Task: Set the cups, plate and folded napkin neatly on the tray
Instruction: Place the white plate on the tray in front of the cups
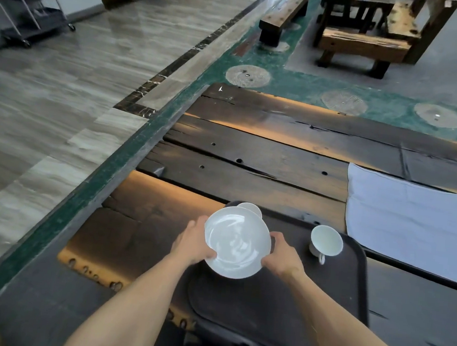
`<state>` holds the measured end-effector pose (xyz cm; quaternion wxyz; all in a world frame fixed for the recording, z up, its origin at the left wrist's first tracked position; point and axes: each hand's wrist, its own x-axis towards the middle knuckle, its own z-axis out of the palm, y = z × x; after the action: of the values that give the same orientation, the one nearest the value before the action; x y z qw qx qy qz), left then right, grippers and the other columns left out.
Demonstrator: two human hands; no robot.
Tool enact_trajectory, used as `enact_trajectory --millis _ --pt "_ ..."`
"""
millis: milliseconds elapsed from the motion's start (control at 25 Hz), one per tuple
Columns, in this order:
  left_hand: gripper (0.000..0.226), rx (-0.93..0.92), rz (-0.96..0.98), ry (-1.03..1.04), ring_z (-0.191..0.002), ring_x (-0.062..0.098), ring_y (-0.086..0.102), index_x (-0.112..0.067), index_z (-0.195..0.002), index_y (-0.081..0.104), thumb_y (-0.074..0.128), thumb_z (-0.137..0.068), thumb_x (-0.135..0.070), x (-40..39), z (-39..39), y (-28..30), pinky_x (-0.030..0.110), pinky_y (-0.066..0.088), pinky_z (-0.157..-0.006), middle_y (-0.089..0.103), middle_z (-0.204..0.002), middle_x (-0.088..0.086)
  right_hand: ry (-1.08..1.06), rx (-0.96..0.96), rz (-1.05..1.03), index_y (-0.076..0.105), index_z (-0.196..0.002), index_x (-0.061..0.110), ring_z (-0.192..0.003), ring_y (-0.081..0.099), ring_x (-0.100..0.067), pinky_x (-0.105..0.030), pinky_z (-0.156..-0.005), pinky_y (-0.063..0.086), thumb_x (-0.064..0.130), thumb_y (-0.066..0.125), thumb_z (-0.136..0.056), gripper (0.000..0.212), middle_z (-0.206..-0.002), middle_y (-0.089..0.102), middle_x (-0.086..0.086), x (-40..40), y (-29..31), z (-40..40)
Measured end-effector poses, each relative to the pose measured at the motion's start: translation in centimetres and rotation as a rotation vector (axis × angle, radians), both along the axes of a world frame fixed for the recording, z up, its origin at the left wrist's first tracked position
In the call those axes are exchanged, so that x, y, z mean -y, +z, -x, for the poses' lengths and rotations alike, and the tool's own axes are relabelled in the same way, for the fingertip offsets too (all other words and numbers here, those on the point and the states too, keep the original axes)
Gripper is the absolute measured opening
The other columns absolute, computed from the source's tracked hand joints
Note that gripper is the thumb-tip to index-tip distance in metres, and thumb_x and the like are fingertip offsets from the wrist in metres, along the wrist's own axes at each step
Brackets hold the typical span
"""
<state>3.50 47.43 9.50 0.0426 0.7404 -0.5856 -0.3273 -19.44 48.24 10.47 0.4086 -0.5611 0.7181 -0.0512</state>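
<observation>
Head view: dark tray (348, 310) on the wooden table (251, 158) holds one cup (326, 242) upright at its right; a second cup (250, 209) peeks from behind the plate (236, 242). Left hand (194, 240) and right hand (283, 255) pinch opposite plate edges, fingers curled round the rim, holding it above the tray's left part. Napkin (412, 218) lies unfolded on the table, right of the tray.

Both forearms are bare from elbow to wrist, with no sleeve showing; the left hand (193, 241) and right hand (283, 255) wear neither gloves nor rings.
</observation>
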Motion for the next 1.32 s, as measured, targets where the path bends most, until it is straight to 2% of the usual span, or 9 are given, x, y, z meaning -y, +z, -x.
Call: enact_trajectory --millis 640,1160,1320 --pt "0.065 0.011 -0.145 -0.134 -0.092 0.025 0.059 -0.035 -0.115 0.035 0.072 -0.062 -0.027 -3.5 -1.6 -5.5 0.043 0.054 -0.076 0.049 -0.109 -0.006 -0.148 -0.008 -0.155 0.034 -0.118 0.032 -0.076 0.062 -0.021 -0.04 -0.073 0.057 0.01 0.054 -0.067 0.059 -0.086 0.063 0.001 -6.4 -5.1 -1.8" --pt "0.066 0.026 -0.258 -0.146 -0.093 0.024 0.058 -0.033 -0.123 0.036 0.071 -0.067 -0.027 -2.8 -0.3 -7.8 0.041 0.055 -0.076 0.048 -0.113 -0.003 -0.18 -0.028 -0.212 0.032 -0.118 0.033 -0.073 0.063 -0.021 -0.04 -0.068 0.056 0.02 0.058 -0.072 0.054 -0.082 0.064 0.001 -6.0 -8.0 -1.3" --pt "0.06 0.06 -0.266 -0.141 -0.095 0.027 0.059 -0.032 -0.124 0.036 0.065 -0.072 -0.024 -2.7 0.0 -8.0 0.039 0.052 -0.074 0.049 -0.113 -0.001 -0.177 -0.038 -0.221 0.031 -0.118 0.033 -0.072 0.063 -0.023 -0.04 -0.067 0.057 0.016 0.056 -0.073 0.053 -0.08 0.064 -0.001 -6.0 -8.3 -1.3"
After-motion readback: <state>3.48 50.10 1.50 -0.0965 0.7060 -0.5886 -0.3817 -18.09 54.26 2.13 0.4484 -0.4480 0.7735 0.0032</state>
